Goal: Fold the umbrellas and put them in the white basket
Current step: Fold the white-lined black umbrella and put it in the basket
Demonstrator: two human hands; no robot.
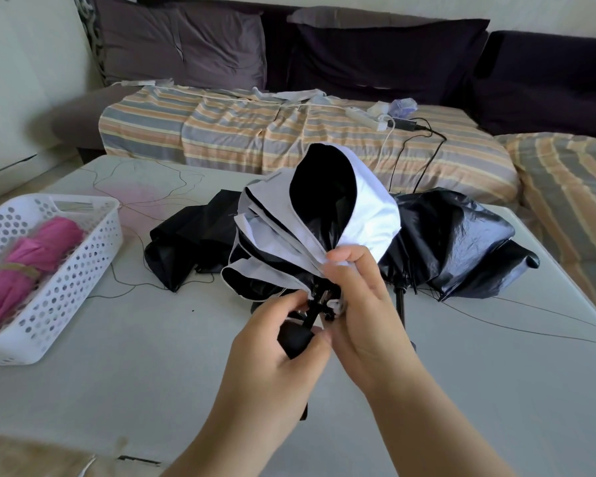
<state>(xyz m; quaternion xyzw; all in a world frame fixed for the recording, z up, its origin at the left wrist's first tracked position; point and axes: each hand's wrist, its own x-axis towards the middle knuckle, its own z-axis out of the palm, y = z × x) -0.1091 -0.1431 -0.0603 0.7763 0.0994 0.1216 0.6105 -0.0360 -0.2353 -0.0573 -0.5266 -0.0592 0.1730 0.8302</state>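
**Both hands working a half-collapsed umbrella**

The left hand (272,342) is gripping the black handle of the white-and-black fabric umbrella (324,215) with curled fingers (319,339); the right hand (365,304) is pinching its gathered canopy. Behind it, two black umbrellas (455,242) are lying on the grey counter (152,373). At left, the white perforated plastic basket (93,256) is holding a rolled pink umbrella (31,263).
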